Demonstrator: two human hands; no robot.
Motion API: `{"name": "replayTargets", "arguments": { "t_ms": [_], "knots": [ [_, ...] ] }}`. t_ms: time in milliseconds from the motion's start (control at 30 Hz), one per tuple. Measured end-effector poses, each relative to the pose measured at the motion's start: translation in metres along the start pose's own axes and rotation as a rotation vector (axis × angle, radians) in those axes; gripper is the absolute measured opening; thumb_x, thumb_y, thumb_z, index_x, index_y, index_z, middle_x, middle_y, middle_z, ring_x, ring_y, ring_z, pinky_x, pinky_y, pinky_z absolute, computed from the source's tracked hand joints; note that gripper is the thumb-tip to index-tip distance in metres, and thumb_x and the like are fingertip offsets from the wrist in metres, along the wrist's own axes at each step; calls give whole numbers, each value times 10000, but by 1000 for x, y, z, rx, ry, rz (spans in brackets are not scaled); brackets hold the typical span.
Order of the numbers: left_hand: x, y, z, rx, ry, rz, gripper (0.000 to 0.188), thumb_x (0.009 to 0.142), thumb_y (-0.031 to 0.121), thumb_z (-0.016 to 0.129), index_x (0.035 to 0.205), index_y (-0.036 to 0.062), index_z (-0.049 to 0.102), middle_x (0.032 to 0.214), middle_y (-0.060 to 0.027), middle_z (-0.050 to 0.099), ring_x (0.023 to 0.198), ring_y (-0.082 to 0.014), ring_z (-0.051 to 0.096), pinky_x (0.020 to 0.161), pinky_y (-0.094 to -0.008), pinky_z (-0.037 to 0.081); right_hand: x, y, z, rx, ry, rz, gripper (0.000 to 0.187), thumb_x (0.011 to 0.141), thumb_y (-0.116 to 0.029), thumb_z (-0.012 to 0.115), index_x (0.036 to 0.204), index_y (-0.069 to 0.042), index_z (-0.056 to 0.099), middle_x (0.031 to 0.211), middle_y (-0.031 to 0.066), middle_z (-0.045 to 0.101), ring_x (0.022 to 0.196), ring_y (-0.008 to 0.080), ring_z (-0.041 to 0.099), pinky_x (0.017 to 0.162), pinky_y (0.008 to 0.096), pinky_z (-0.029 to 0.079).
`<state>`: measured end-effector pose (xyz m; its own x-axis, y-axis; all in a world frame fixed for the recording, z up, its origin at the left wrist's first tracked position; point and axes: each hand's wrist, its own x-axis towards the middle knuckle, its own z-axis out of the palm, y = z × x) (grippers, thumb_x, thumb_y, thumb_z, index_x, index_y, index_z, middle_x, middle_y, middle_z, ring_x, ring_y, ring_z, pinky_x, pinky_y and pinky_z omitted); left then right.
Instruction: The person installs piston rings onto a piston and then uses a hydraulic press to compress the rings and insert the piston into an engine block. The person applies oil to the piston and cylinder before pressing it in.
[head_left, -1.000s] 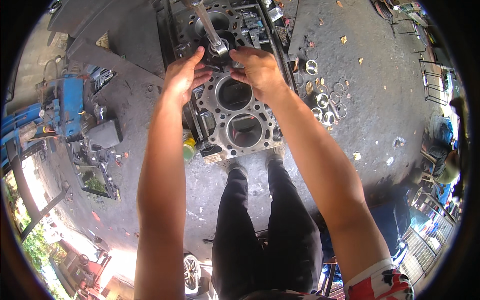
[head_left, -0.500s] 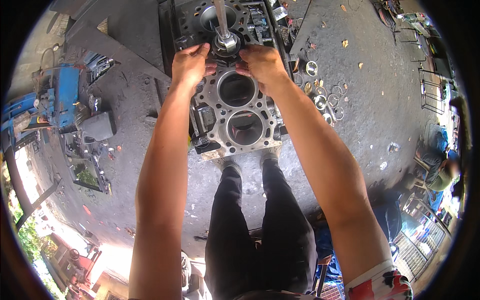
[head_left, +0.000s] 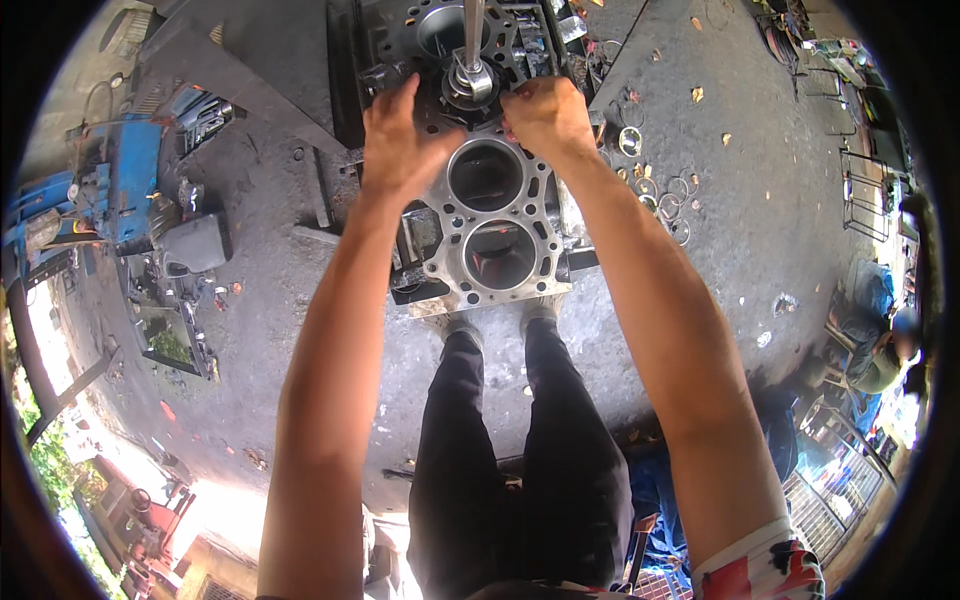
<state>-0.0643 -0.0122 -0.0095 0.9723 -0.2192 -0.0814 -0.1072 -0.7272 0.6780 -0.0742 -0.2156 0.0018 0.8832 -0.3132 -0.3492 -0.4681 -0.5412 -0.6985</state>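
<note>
A grey metal engine block [head_left: 440, 290] with a row of round cylinder bores lies lengthwise in front of me. Over one of the farther bores sits a dark round fixture [head_left: 462, 104], with an upright steel rod [head_left: 474, 30] joined to it by a forked metal joint. My left hand [head_left: 402, 145] is at the fixture's left, fingers and thumb spread, holding nothing. On the other side, my right hand [head_left: 550, 115] has its fingers curled in at the fixture's right edge. What its fingertips grip, if anything, is hidden.
Several metal rings [head_left: 672, 200] lie on the dark floor right of the block. A blue machine [head_left: 135, 185] and a grey container [head_left: 197, 246] stand at the left. A long flat metal bar [head_left: 250, 95] reaches toward the block. A person [head_left: 878, 360] sits at the far right.
My left hand has opened away from the fixture, its fingers spreading. My right hand remains at the fixture's right side, fingers more curled. The whole view has shifted slightly.
</note>
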Motion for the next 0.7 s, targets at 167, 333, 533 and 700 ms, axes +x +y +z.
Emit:
{"name": "replayTargets", "arguments": {
  "t_ms": [167,333,533,700],
  "knots": [
    [-15,-2,55,429,179,40,1401,596,958,624,1573,1,319,1664,-246,158,1558,-440,56,1240,-624,31,12,9,1,-306,87,-165,427,809,-405,686,1038,-56,772,1045,208,748,1062,375,708,979,429,543],
    [-11,-2,70,417,370,33,1221,730,891,585,1562,26,362,1634,-186,305,1555,-394,140,1249,-611,48,18,5,2,-453,40,-181,463,831,-420,683,1110,-58,759,1071,207,745,1076,361,705,996,408,537],
    [-14,1,62,359,345,19,1200,726,876,605,1565,51,370,1642,-148,312,1555,-373,161,1258,-594,63,2,-14,-8,-503,44,-201,397,879,-383,653,1086,-56,744,928,225,744,975,342,734,853,405,578],
    [-15,5,61,382,328,-31,1231,704,879,633,1552,22,382,1654,-170,279,1548,-385,178,1256,-585,95,-6,-40,-39,-379,8,-232,458,809,-368,698,1128,-44,743,1037,207,751,977,333,737,903,380,573]
  ]
}}
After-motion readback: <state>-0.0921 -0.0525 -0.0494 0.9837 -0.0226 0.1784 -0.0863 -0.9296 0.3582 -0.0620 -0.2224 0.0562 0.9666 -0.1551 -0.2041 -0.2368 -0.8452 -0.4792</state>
